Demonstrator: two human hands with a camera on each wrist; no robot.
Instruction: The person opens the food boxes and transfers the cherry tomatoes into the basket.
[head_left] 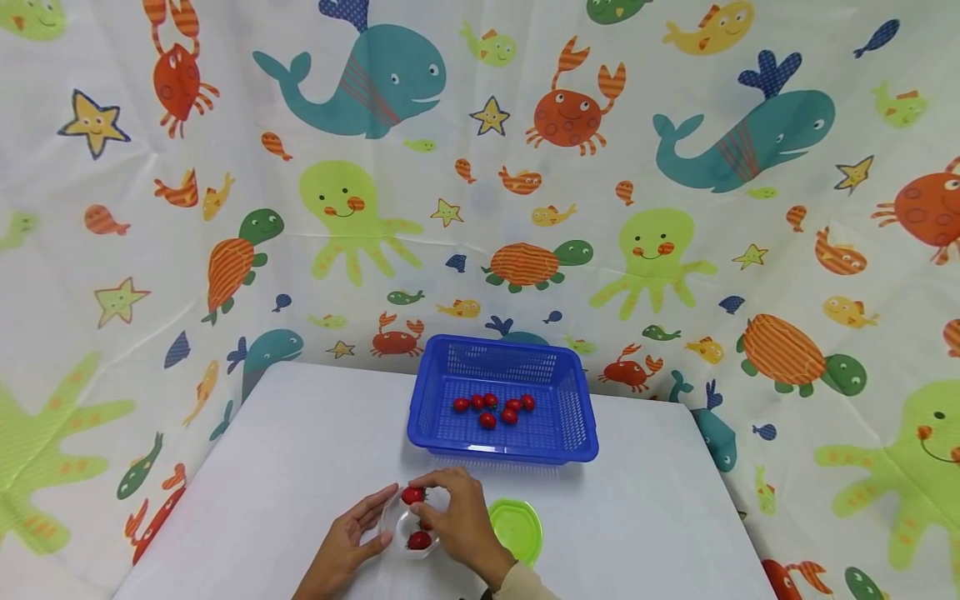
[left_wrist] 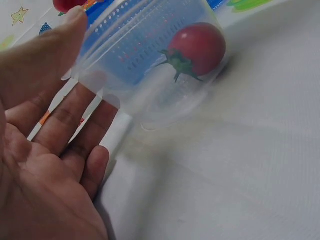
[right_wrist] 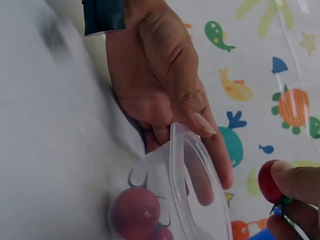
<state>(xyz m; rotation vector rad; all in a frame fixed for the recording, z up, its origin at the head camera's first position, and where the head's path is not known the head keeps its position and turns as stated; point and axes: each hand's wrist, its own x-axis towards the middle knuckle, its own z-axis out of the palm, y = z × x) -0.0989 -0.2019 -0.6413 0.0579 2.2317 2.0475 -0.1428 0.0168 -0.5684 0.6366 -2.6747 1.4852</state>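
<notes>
In the head view, a clear plastic container stands on the white table with red cherry tomatoes inside. My left hand steadies it from the left, thumb and fingers about its side; the left wrist view shows the fingertips against the clear wall. Between thumb and fingers my right hand pinches another cherry tomato above the container. That tomato is held apart from the rim in the right wrist view. Part of the container is hidden behind the right hand.
A blue plastic basket stands behind the hands with several cherry tomatoes on its bottom. Just right of the right hand lies a bright green round lid. A sea-animal print curtain hangs along the table's back and sides.
</notes>
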